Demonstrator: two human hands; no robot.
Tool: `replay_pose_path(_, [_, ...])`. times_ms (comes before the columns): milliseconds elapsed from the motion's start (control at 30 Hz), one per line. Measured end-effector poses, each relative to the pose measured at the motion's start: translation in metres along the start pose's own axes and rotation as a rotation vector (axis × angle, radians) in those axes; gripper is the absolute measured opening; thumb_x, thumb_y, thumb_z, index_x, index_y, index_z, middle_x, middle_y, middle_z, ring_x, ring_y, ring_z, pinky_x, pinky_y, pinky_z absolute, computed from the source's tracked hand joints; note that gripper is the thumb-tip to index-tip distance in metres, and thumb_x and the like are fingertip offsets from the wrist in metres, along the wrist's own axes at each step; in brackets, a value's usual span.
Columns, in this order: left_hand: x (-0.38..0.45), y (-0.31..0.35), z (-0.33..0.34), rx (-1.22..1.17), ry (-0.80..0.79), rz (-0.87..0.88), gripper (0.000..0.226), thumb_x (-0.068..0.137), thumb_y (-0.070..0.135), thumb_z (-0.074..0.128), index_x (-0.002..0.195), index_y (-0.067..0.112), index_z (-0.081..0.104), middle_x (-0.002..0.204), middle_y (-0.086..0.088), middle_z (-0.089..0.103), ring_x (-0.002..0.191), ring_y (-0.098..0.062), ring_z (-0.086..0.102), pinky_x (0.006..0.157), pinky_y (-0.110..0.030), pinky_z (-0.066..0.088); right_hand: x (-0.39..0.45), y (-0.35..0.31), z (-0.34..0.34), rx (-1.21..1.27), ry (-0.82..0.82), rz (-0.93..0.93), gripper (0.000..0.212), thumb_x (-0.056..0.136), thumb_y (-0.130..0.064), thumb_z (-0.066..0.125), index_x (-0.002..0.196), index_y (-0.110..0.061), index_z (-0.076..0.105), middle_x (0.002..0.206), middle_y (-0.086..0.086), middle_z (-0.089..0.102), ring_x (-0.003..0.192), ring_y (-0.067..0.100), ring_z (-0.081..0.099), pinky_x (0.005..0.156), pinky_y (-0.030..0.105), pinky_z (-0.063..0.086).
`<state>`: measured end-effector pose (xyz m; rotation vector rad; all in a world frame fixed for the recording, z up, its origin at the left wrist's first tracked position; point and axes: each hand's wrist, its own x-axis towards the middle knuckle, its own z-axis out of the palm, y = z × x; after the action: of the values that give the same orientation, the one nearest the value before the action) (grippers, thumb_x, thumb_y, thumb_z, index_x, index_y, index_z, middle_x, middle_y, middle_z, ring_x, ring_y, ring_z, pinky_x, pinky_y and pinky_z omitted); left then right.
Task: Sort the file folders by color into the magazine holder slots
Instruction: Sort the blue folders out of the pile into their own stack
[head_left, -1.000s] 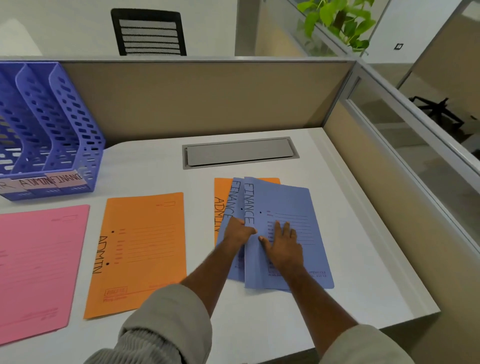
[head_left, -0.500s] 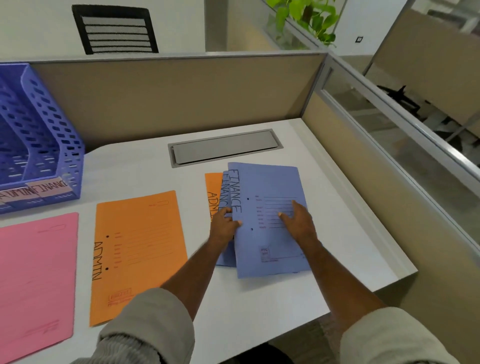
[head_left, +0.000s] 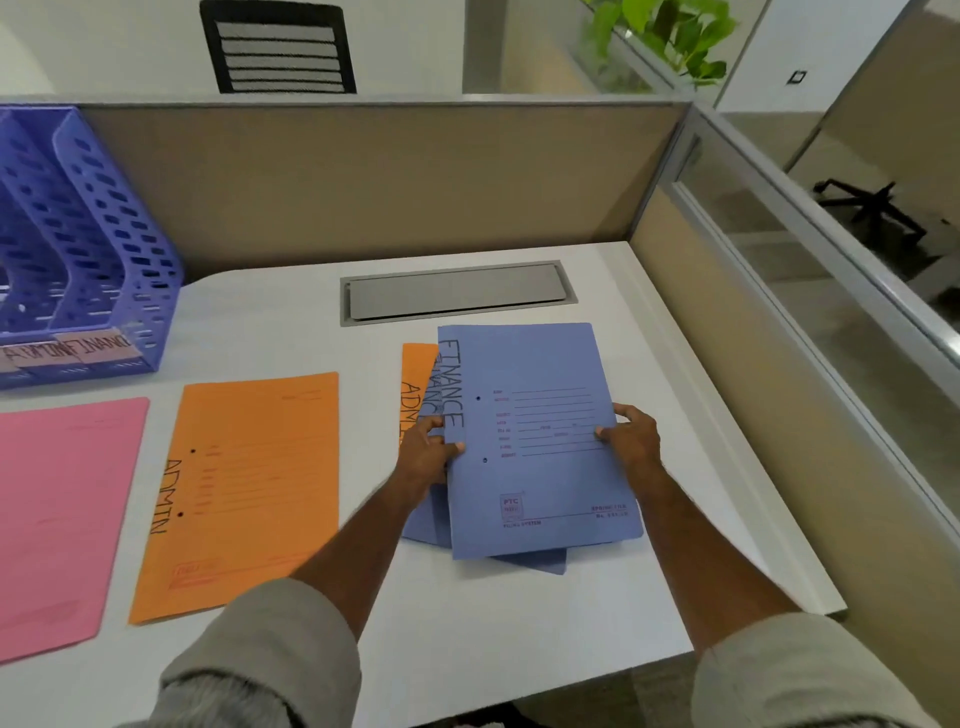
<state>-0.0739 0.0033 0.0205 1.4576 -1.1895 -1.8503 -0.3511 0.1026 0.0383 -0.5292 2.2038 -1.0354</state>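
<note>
A blue folder marked FINANCE (head_left: 540, 467) is gripped at its left edge by my left hand (head_left: 426, 454) and at its right edge by my right hand (head_left: 631, 439). A second blue FINANCE folder (head_left: 530, 564) lies under it, mostly hidden. Beneath both pokes out an orange ADMIN folder (head_left: 415, 379). Another orange ADMIN folder (head_left: 244, 488) lies flat to the left, and a pink folder (head_left: 57, 514) lies at the far left. The blue perforated magazine holder (head_left: 93, 249) stands at the back left, with ADMIN and FINANCE labels on its front.
A grey cable flap (head_left: 457, 291) is set into the white desk (head_left: 519, 634) behind the folders. Beige partition walls (head_left: 389, 176) close the back and right sides. A black chair and a green plant stand beyond the partition.
My right hand has slid from the top folder's face to its right edge. Both hands now grip the top blue folder, which has straightened over the lower one.
</note>
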Motion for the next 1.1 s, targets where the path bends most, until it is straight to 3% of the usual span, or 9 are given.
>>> replay_pose_path(167, [0.009, 0.004, 0.032, 0.061, 0.033, -0.011, 0.038, 0.085, -0.006, 0.069, 0.118, 0.004, 0.053, 0.116, -0.020, 0.067, 0.091, -0.031, 0.068, 0.058, -0.034, 0.057, 0.022, 0.004, -0.016, 0.023, 0.008, 0.008, 0.047, 0.085, -0.003, 0.070, 0.131, -0.012, 0.061, 0.118, 0.013, 0.066, 0.096, 0.027, 0.063, 0.095, 0.047, 0.054])
replay_pose_path(333, [0.017, 0.007, 0.068, 0.128, 0.047, -0.036, 0.037, 0.085, -0.006, 0.070, 0.118, -0.001, 0.055, 0.118, -0.020, 0.064, 0.090, -0.029, 0.064, 0.052, -0.033, 0.055, 0.045, 0.009, -0.038, 0.017, 0.033, 0.010, 0.048, 0.087, -0.001, 0.068, 0.133, -0.011, 0.060, 0.121, 0.014, 0.064, 0.100, 0.028, 0.062, 0.096, 0.046, 0.054])
replay_pose_path(400, [0.021, 0.005, 0.083, 0.144, 0.062, -0.069, 0.033, 0.084, -0.006, 0.070, 0.113, 0.000, 0.055, 0.117, -0.021, 0.065, 0.094, -0.033, 0.066, 0.055, -0.039, 0.057, 0.052, 0.011, -0.047, 0.010, 0.048, 0.018, 0.047, 0.087, 0.000, 0.067, 0.132, -0.012, 0.060, 0.120, 0.014, 0.065, 0.096, 0.027, 0.061, 0.092, 0.041, 0.054])
replay_pose_path(500, [0.024, -0.001, 0.102, 0.173, 0.089, -0.123, 0.026, 0.082, -0.008, 0.070, 0.100, 0.003, 0.055, 0.114, -0.025, 0.066, 0.102, -0.042, 0.066, 0.073, -0.059, 0.058, 0.061, 0.018, -0.059, -0.013, 0.052, 0.033, 0.048, 0.086, 0.002, 0.066, 0.132, -0.012, 0.060, 0.118, 0.017, 0.067, 0.097, 0.029, 0.063, 0.092, 0.041, 0.053])
replay_pose_path(600, [0.026, -0.005, 0.115, 0.249, 0.084, -0.120, 0.024, 0.080, -0.006, 0.073, 0.092, 0.002, 0.055, 0.110, -0.028, 0.066, 0.097, -0.043, 0.068, 0.072, -0.066, 0.056, 0.067, 0.026, -0.068, -0.041, 0.078, 0.064, 0.050, 0.085, 0.003, 0.066, 0.132, -0.012, 0.061, 0.123, 0.017, 0.066, 0.107, 0.035, 0.064, 0.095, 0.043, 0.053])
replay_pose_path(733, [0.026, -0.005, 0.126, 0.384, 0.033, -0.120, 0.029, 0.080, 0.004, 0.080, 0.102, -0.004, 0.064, 0.104, -0.022, 0.071, 0.085, -0.040, 0.072, 0.065, -0.057, 0.060, 0.074, 0.037, -0.073, -0.093, 0.118, 0.092, 0.049, 0.085, 0.002, 0.065, 0.132, -0.010, 0.061, 0.126, 0.018, 0.065, 0.111, 0.037, 0.063, 0.097, 0.045, 0.052])
replay_pose_path(900, [0.027, -0.005, 0.128, 0.568, 0.008, -0.087, 0.022, 0.079, 0.015, 0.082, 0.092, 0.004, 0.069, 0.092, -0.016, 0.074, 0.064, -0.027, 0.071, 0.056, -0.041, 0.062, 0.074, 0.043, -0.069, -0.158, 0.149, 0.086, 0.043, 0.087, -0.005, 0.062, 0.130, -0.009, 0.061, 0.126, 0.016, 0.065, 0.110, 0.036, 0.063, 0.097, 0.048, 0.053])
replay_pose_path(1100, [0.033, -0.003, 0.124, 0.966, 0.033, 0.060, 0.027, 0.084, 0.034, 0.074, 0.100, 0.012, 0.070, 0.099, -0.005, 0.073, 0.090, -0.024, 0.068, 0.078, -0.035, 0.057, 0.071, 0.047, -0.063, -0.326, 0.202, 0.042, 0.043, 0.086, -0.009, 0.062, 0.129, -0.008, 0.062, 0.124, 0.017, 0.065, 0.110, 0.038, 0.063, 0.093, 0.049, 0.054])
